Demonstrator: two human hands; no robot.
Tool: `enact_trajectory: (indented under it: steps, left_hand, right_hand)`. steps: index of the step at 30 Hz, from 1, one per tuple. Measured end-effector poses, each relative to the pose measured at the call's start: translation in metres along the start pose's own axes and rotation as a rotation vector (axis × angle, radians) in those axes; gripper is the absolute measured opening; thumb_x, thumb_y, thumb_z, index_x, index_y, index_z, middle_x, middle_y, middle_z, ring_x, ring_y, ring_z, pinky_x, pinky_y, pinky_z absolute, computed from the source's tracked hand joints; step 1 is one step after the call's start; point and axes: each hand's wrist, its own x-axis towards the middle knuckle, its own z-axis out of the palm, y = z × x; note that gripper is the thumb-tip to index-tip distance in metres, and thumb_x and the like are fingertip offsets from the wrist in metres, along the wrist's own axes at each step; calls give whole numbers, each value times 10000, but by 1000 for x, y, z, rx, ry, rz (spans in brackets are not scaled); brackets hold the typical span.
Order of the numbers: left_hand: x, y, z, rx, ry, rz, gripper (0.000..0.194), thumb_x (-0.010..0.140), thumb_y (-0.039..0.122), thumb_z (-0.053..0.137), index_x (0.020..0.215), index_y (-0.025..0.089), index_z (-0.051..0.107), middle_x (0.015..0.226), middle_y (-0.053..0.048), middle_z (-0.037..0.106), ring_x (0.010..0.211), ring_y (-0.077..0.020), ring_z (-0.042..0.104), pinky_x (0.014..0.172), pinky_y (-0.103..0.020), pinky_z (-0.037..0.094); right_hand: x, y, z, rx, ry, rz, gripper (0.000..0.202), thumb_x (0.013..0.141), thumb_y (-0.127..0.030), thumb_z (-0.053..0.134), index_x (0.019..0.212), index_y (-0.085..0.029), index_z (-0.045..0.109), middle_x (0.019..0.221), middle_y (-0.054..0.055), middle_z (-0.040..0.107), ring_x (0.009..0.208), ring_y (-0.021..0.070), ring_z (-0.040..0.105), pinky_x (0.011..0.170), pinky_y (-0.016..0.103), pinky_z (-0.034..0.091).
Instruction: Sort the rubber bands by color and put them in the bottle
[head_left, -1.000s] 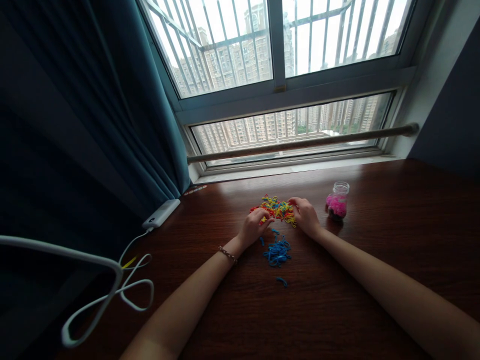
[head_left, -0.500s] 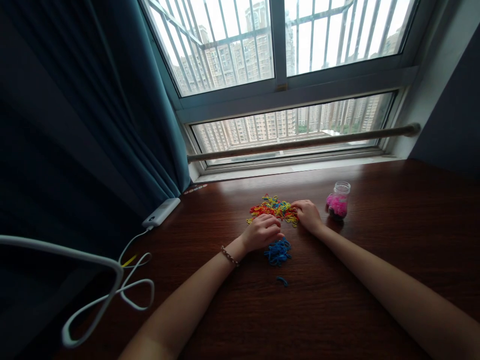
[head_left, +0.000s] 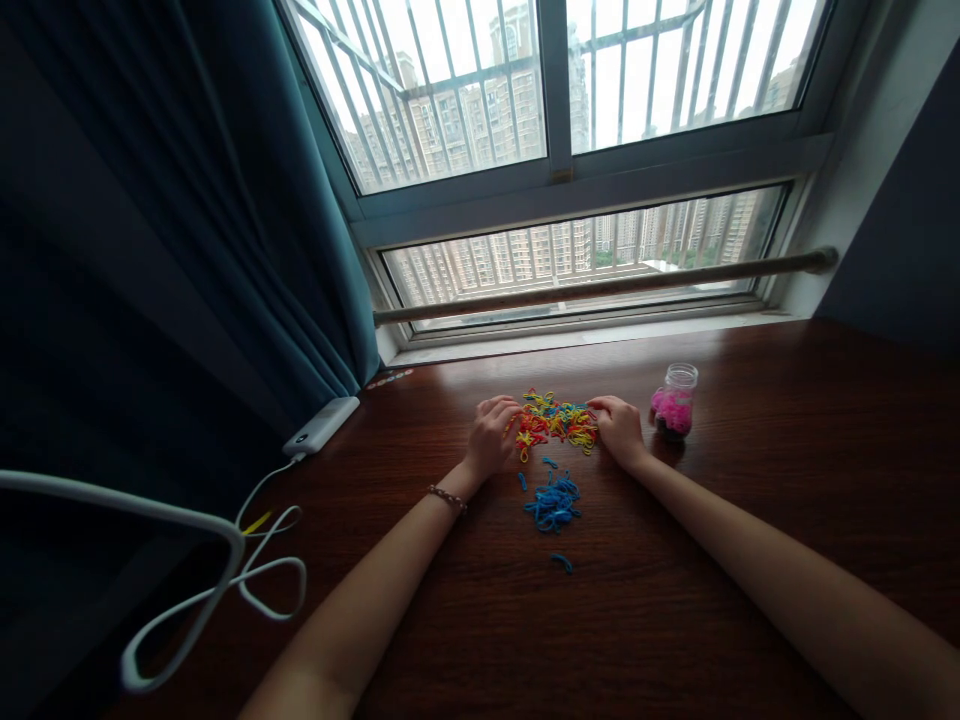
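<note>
A mixed pile of small red, yellow and blue elastic bands [head_left: 556, 422] lies on the brown table. My left hand [head_left: 493, 436], with a bracelet at the wrist, rests at the pile's left edge, its fingers bent loosely and apart. At the right edge, the fingertips of my right hand [head_left: 619, 430] touch the bands, fingers stretched forward. Nearer to me sits a heap of only blue elastic bands [head_left: 553, 503]. A few loose blue ones lie around it, one of them a single blue band [head_left: 562, 563] in front.
A clear glass jar [head_left: 676, 400] with pink bands and something dark at its bottom stands open right of my right hand. On the left are a white power strip [head_left: 321, 426], its looped white cable [head_left: 292, 580] and a blue curtain [head_left: 300, 250]. The window lies behind the table.
My left hand has moved left and back from above the blue heap to the mixed pile's left side. Two loose blue bands now show between pile and heap. My right hand has barely moved.
</note>
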Motion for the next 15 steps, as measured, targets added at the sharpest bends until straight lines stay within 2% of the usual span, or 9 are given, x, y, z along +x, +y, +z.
enact_trajectory:
  steps: [3, 7, 9, 12, 15]
  left_hand:
    - [8, -26, 3, 30, 31, -85, 161, 821, 202, 452, 871, 193, 605, 925, -45, 624, 1020, -198, 495, 918, -400, 334]
    - [20, -54, 12, -23, -79, -51, 165, 806, 188, 469, 864, 194, 624, 895, -40, 634, 956, -177, 522, 860, -352, 380]
    - [24, -61, 19, -40, -125, -43, 194, 824, 207, 445, 893, 194, 626, 919, -45, 631, 953, -170, 520, 858, -342, 380]
    - [25, -66, 26, -24, -210, -39, 251, 853, 272, 401, 993, 233, 606, 1022, -31, 614, 1055, -185, 458, 910, -377, 330]
    - [24, -67, 29, 4, -322, -39, 297, 872, 331, 353, 1082, 296, 561, 1128, 4, 572, 1128, -204, 383, 948, -425, 262]
  right_hand:
    - [0, -2, -1, 103, 40, 87, 329, 684, -103, 368, 796, -138, 676, 809, 74, 676, 775, 185, 614, 766, 305, 460]
    - [1, 0, -1, 226, 36, 174, 336, 662, -110, 378, 799, -148, 682, 793, 59, 684, 753, 182, 626, 763, 320, 475]
    - [2, 0, 0, 297, 24, 196, 335, 650, -114, 391, 807, -152, 684, 806, 56, 685, 750, 182, 629, 760, 329, 483]
    - [1, -6, 2, 454, -20, 212, 331, 638, -123, 412, 823, -145, 685, 822, 62, 685, 766, 187, 632, 757, 336, 492]
    - [-3, -21, 4, 678, -124, 235, 305, 637, -142, 449, 830, -138, 685, 834, 72, 685, 798, 193, 632, 762, 341, 495]
